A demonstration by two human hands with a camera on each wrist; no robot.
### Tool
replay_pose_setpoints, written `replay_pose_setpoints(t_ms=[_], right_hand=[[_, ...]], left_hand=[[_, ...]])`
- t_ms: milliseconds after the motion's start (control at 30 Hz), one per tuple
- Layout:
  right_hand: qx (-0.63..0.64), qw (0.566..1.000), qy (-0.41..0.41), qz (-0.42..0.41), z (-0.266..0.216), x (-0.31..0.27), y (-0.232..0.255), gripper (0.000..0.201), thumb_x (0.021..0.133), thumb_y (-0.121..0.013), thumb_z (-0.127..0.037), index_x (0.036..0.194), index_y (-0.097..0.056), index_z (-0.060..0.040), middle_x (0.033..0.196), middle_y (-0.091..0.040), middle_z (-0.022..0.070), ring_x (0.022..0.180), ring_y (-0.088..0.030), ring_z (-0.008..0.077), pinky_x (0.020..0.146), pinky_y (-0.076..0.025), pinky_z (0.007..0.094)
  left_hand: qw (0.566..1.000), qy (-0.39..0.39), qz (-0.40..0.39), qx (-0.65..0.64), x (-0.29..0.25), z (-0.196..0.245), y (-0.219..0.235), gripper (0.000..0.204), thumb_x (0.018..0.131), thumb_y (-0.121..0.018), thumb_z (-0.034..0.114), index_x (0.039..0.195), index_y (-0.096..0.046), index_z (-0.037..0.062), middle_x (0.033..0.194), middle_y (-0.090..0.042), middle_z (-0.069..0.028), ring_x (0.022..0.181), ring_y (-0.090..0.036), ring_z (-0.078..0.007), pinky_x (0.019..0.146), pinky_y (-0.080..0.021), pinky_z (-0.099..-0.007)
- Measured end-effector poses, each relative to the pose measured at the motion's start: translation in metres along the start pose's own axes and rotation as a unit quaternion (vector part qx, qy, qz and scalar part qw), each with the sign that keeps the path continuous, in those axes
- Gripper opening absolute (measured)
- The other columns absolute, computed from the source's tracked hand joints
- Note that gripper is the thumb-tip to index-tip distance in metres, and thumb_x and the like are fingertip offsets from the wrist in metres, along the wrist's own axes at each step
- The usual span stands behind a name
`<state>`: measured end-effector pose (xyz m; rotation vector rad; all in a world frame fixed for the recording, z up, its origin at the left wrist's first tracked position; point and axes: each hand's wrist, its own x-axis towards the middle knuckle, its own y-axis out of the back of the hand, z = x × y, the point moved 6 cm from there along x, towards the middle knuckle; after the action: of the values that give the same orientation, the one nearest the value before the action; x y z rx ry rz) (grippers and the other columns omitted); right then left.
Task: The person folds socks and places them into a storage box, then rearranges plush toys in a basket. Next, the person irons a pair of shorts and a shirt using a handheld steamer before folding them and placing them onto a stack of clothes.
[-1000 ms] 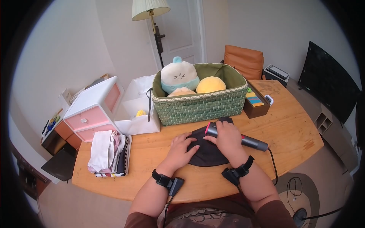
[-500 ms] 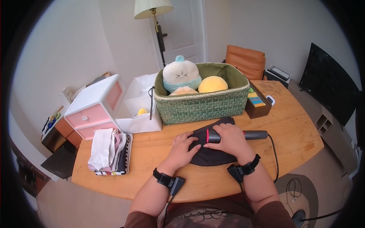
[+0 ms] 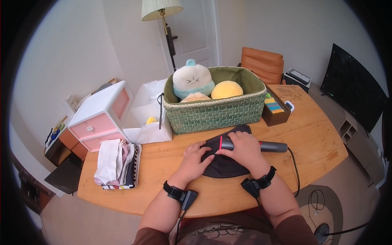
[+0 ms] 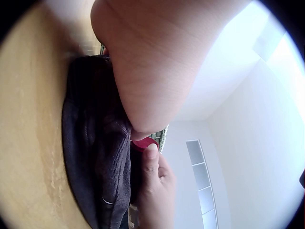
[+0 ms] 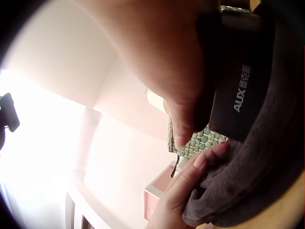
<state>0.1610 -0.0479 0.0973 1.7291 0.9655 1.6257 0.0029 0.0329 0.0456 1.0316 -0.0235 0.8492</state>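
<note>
A dark cloth piece (image 3: pixel 222 169), creased and seamed, lies on the table under both hands. My left hand (image 3: pixel 195 161) rests on its left side with fingers spread, thumb toward the middle. Lying over the cloth is a grey stick-shaped corded appliance (image 3: pixel 273 147) with a pinkish-red ring at its left end, gripped by my right hand (image 3: pixel 245 151). In the right wrist view the appliance (image 5: pixel 240 95) shows AUX lettering, its end close against the cloth (image 5: pixel 257 162). The left wrist view shows my left palm (image 4: pixel 147 71) over the cloth folds (image 4: pixel 100 148).
A green woven basket (image 3: pixel 216 118) with plush toys stands behind the cloth. White bins (image 3: pixel 151 136), a pink-and-white drawer unit (image 3: pixel 94 116) and folded clothes (image 3: pixel 112 163) sit left. A brown box (image 3: pixel 277 118) is right; the cord (image 3: pixel 297 171) drops over the table's near edge.
The appliance's corded end has swung away from me, so it lies nearly level across the cloth. My right hand went right, then slightly back left. The left hand stayed in place.
</note>
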Motion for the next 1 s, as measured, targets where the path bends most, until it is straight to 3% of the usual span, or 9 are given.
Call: replay_pose_setpoints(t_ms=[67,167,467,1000], right_hand=[[-0.052,0.997,-0.056,0.005,0.0031,-0.0001,-0.0004,0.063,0.072,-0.07,-0.065,0.09,-0.067,-0.0044,0.082,-0.064,0.0114,0.078,-0.065,0.0266,0.069,-0.053,0.0378],[-0.039,0.997,-0.067,-0.008,0.0041,0.0005,0.0005,0.063,0.071,-0.074,-0.062,0.096,-0.067,-0.0043,0.082,-0.064,0.0124,0.08,-0.064,0.0284,0.07,-0.052,0.0383],[0.025,0.999,0.019,-0.037,0.0029,0.0011,0.0074,0.065,0.069,-0.073,-0.066,0.092,-0.069,-0.0045,0.083,-0.066,0.0102,0.079,-0.065,0.0267,0.069,-0.052,0.0374],[0.015,1.0,0.013,-0.023,0.0026,0.0006,0.0044,0.066,0.072,-0.07,-0.067,0.092,-0.069,-0.0037,0.084,-0.066,0.0108,0.08,-0.065,0.0268,0.071,-0.053,0.0377]], left_hand=[[1.0,0.0,-0.001,0.008,0.0002,0.0003,0.0005,0.037,0.09,-0.064,0.033,0.116,-0.068,0.0068,0.133,-0.054,-0.018,0.127,-0.045,-0.0368,0.109,-0.032,-0.0446],[1.0,0.002,0.0,0.007,-0.0003,0.0001,0.0002,0.036,0.09,-0.064,0.033,0.115,-0.068,0.007,0.133,-0.054,-0.0178,0.127,-0.045,-0.0367,0.109,-0.032,-0.0446],[1.0,-0.007,0.007,0.004,-0.0004,0.0002,-0.0001,0.035,0.09,-0.064,0.033,0.114,-0.068,0.0075,0.132,-0.055,-0.0174,0.126,-0.046,-0.0362,0.108,-0.032,-0.0446],[1.0,-0.006,0.005,0.01,-0.0004,0.0004,0.0008,0.036,0.09,-0.065,0.033,0.114,-0.068,0.0071,0.132,-0.055,-0.0177,0.126,-0.046,-0.0365,0.108,-0.033,-0.0447]])
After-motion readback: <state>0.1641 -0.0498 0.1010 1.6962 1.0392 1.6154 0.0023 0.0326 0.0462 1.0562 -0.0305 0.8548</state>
